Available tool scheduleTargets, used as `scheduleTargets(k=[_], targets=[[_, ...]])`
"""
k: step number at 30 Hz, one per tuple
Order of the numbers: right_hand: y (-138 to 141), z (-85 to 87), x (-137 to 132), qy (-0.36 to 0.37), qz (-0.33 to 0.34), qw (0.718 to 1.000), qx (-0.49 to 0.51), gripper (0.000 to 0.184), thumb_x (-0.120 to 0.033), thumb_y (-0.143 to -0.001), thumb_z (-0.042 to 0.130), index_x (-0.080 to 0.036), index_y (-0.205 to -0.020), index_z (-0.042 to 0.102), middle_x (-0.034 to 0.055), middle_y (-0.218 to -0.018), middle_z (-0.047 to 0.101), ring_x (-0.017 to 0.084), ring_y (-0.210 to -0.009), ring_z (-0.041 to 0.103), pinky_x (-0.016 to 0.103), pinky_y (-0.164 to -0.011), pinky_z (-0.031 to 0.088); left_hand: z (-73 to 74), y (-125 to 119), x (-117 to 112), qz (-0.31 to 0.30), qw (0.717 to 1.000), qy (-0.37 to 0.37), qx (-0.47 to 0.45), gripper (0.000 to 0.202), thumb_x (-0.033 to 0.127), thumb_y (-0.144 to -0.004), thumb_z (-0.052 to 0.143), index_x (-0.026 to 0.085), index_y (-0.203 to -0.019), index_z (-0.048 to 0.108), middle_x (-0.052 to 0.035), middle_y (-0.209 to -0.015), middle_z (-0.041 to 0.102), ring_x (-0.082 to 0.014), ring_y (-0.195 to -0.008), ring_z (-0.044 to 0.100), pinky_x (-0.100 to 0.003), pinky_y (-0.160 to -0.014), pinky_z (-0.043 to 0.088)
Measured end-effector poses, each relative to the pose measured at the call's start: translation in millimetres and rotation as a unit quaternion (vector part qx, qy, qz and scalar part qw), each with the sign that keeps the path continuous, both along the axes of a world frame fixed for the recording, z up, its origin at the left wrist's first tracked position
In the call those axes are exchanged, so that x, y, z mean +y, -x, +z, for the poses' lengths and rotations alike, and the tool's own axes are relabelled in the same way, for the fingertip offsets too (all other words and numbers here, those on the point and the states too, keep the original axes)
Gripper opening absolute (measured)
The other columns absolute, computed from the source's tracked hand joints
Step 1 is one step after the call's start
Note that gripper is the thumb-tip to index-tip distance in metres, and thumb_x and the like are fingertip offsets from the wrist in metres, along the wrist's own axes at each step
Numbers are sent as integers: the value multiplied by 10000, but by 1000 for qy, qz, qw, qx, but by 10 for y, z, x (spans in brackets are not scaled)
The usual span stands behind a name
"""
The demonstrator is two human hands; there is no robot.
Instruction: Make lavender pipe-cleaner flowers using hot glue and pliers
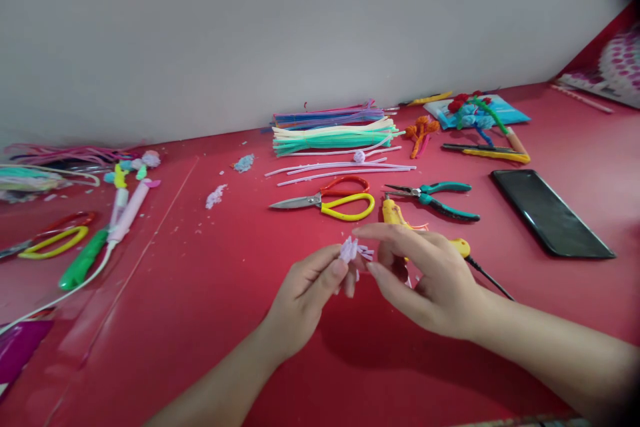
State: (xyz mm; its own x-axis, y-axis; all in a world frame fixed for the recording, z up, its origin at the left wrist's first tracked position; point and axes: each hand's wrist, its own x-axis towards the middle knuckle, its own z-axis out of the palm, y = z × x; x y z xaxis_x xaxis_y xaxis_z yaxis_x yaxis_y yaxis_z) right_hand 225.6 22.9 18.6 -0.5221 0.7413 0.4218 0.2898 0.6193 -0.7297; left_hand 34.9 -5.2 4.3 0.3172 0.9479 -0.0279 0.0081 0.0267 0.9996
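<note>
Left grip (306, 288) pinches lilac piece (349, 250); markings on blue packet (507, 109) unreadable.

the left hand (304, 295) and right hand (437, 280) are bare, with slender fingers (387, 233), narrow wrists (274, 341) and uncovered forearms (550, 347).

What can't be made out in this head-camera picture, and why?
Lilac piece: gripped end, hidden by the left hand, head view.
Yellow corded tool: middle, behind the right hand, same view.
Far-left scissors: blade tip, cut off by the left edge, same view.
Purple item: full shape, same edge, same view.
</note>
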Motion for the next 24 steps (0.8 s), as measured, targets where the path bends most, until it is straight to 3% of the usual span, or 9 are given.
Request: scheduleTargets(k=[4,8,13,16,18,21,24], targets=[[9,39,13,29,-25,999,-6,279,-150,-861,495,-205,-1132,533,-70,-602,492,68,-494,434,190,-505,379,-4,-10,-3,-33,998,44,-8,314,362,-958,400,189,-800,610,23,-631,521,-91,-560,395,-221,-533,317],[10,73,41,113,-37,993,13,273,-160,-858,496,-204,-1126,529,-61,-611,510,86,-535,460,208,-517,382,-39,-20,13,-25,992,102,-67,335,360,-958,396,176,-740,572,35,-570,468,-89,-520,339,-239,-519,269],[44,76,85,236,3,972,16,213,-267,-833,586,-203,-1035,565,-22,-743,587,114,-664,522,243,-633,434,-73,-20,22,-23,984,139,-112,374,380,-957,373,163,-717,560,38,-533,431,-94,-507,331,-262,-532,252],[71,85,123,264,16,964,7,191,-323,-831,593,-191,-967,578,1,-822,599,125,-731,531,251,-681,444,-45,-29,20,-10,985,139,-106,352,381,-956,374,164,-764,572,36,-539,447,-92,-504,343,-262,-525,246],[48,106,175,218,-8,976,-11,160,-302,-834,573,-188,-946,569,4,-826,587,124,-721,529,251,-673,445,-13,-26,26,13,986,136,-100,318,378,-956,375,173,-814,570,48,-515,433,-87,-482,323,-254,-505,228],[-104,144,294,56,-88,985,-136,35,-209,-808,534,-191,-823,560,6,-794,572,128,-678,521,259,-634,417,30,0,49,59,985,130,-94,271,386,-953,377,191,-845,532,67,-475,401,-81,-435,251,-245,-455,171],[-364,135,390,-30,-133,929,-345,115,-197,-785,521,-194,-875,592,38,-856,626,175,-714,577,287,-604,396,45,31,77,98,984,119,-93,252,404,-947,385,206,-820,475,79,-457,384,-78,-414,214,-236,-434,154]])
